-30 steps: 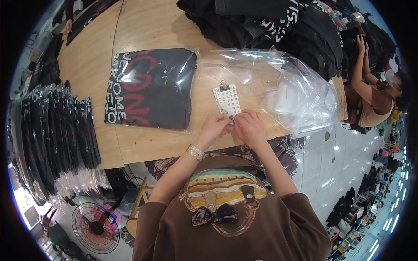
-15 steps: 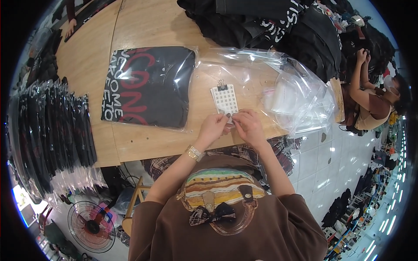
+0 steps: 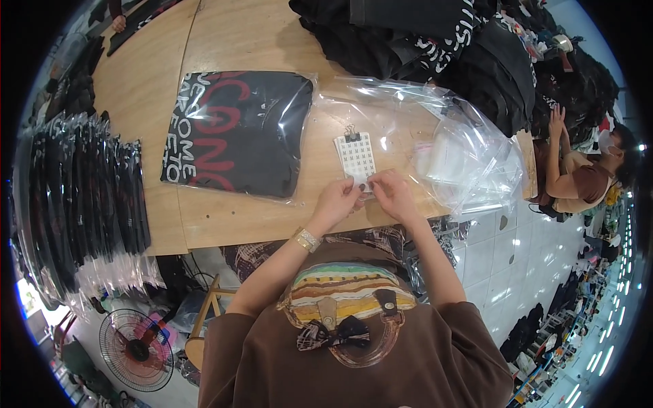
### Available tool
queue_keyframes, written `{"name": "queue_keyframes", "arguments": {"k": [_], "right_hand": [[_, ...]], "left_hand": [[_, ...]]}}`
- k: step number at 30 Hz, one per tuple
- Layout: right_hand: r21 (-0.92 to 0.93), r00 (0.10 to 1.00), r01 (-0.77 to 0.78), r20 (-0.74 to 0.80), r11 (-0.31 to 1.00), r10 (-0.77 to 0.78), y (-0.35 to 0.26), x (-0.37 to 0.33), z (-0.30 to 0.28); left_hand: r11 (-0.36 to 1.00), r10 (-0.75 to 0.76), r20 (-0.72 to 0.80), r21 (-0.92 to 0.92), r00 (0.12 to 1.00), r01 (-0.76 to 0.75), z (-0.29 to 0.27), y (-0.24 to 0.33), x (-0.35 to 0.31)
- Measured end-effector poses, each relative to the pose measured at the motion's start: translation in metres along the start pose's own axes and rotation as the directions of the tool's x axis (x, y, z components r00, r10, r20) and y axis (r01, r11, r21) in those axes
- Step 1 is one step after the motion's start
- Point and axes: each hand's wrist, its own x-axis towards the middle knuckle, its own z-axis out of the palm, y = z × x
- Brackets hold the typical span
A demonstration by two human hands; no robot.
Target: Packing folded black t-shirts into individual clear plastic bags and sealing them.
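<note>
A stack of white label sheets (image 3: 356,155), printed with rows of small black marks, lies on the wooden table with a black binder clip (image 3: 352,136) on its far end. My left hand (image 3: 340,202) pinches the near edge of the stack, thumb on top. Close beside it, my right hand (image 3: 393,194) has its fingertips closed at the same edge; whether a single label is between them is too small to see. Left of the stack lies a folded black garment (image 3: 262,136) with red and white lettering, inside a clear plastic bag.
Clear plastic bags (image 3: 466,160) lie to the right. Black garments (image 3: 408,41) are heaped at the far side. Bagged garments (image 3: 81,197) stand in a row at the left. A fan (image 3: 137,350) is below. A co-worker (image 3: 585,163) sits at the right; another person's hand (image 3: 119,24) shows far left.
My hands stay at the label sheets' near edge, with fingers slightly shifted. The view has moved a little. The co-worker's hands have changed position, and the far-left person's hand has moved.
</note>
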Motion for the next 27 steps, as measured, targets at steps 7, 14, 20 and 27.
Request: {"name": "queue_keyframes", "arguments": {"k": [7, 14, 20, 27], "right_hand": [[0.043, 0.977, -0.206, -0.05, 0.978, 0.208, -0.004, 0.009, 0.004], [-0.061, 0.991, -0.041, 0.123, 0.997, 0.049, -0.01, 0.015, -0.005], [-0.065, 0.996, -0.089, -0.035, 0.994, 0.087, -0.031, 0.039, 0.012], [-0.113, 0.859, 0.502, -0.05, 0.857, -0.509, -0.098, 0.089, 0.105]], "left_hand": [[1.0, 0.019, 0.013, -0.018, 1.0, -0.019, 0.0, 0.003, -0.003], [0.999, 0.024, -0.003, -0.031, 1.0, -0.024, -0.006, 0.003, -0.004], [0.999, 0.045, 0.059, 0.02, 0.997, -0.046, -0.007, 0.001, -0.017], [0.973, -0.049, 0.022, 0.229, 0.999, 0.042, -0.053, 0.0, -0.087]]}}
